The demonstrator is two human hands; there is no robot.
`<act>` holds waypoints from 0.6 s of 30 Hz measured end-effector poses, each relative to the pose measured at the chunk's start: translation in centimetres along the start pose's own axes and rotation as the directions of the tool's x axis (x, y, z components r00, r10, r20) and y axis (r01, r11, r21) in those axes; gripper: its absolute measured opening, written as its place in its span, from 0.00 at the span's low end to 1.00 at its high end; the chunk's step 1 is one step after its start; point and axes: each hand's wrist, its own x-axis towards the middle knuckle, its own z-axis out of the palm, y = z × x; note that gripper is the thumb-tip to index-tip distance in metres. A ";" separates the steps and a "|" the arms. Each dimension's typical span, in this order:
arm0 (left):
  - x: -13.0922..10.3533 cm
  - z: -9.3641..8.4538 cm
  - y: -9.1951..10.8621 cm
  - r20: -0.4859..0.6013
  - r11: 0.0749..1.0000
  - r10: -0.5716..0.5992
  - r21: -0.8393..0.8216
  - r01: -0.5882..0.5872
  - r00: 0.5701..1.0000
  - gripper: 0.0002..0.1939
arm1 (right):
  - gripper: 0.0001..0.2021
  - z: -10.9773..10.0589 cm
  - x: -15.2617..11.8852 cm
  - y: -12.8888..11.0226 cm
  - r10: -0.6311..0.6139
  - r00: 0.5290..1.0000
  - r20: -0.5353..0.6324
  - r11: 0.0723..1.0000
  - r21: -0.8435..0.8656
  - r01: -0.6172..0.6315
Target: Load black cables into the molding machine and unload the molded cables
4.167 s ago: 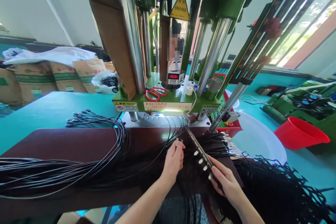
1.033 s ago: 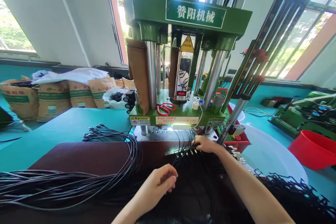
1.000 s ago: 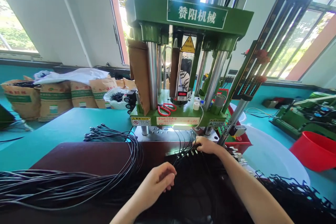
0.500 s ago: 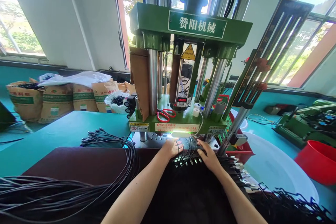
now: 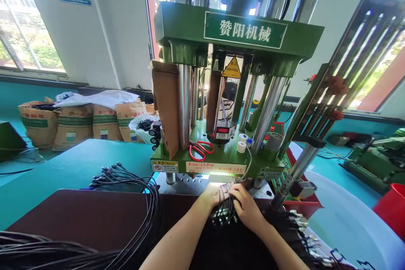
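Observation:
Several thin black cables [image 5: 224, 211] with metal ends hang in front of the green press [image 5: 177, 166]. My left hand [image 5: 217, 194] holds these cables, their strands looped across its fingers at the front of the press's lit lower plate. Right beside it, my right hand [image 5: 247, 206] has its fingers curled onto the same cables, closed on some strands next to the left fingertips. The exact grip of the fingertips is partly hidden. Metal connector ends show just below both hands.
Red-handled scissors [image 5: 201, 150] lie on the press ledge. A long cable bundle [image 5: 148, 211] curves over the brown board [image 5: 91, 215] at left. More cables with metal ends [image 5: 300, 228] lie at right, near a large white round tub [image 5: 341, 206] and a red bucket [image 5: 392, 206].
My right hand has moved left and now meets the left hand at the cables; before, it was apart with fingers spread. The view has shifted slightly closer to the press.

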 end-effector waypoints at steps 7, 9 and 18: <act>0.3 -0.1 -0.1 -0.156 1.000 -0.004 0.011 0.006 0.988 0.17 | 0.20 0.2 -1.1 1.2 0.023 0.999 0.038 1.000 -0.014 -0.023; 0.3 -0.2 -0.1 -0.171 1.000 -0.008 0.015 0.011 0.985 0.17 | 0.19 0.1 -1.3 1.3 0.021 1.000 0.022 1.000 0.018 -0.022; 0.3 -0.8 -0.1 -0.158 1.000 0.011 -0.001 -0.012 0.987 0.18 | 0.16 -0.4 -1.3 0.8 0.088 0.986 -0.144 0.995 0.069 -0.079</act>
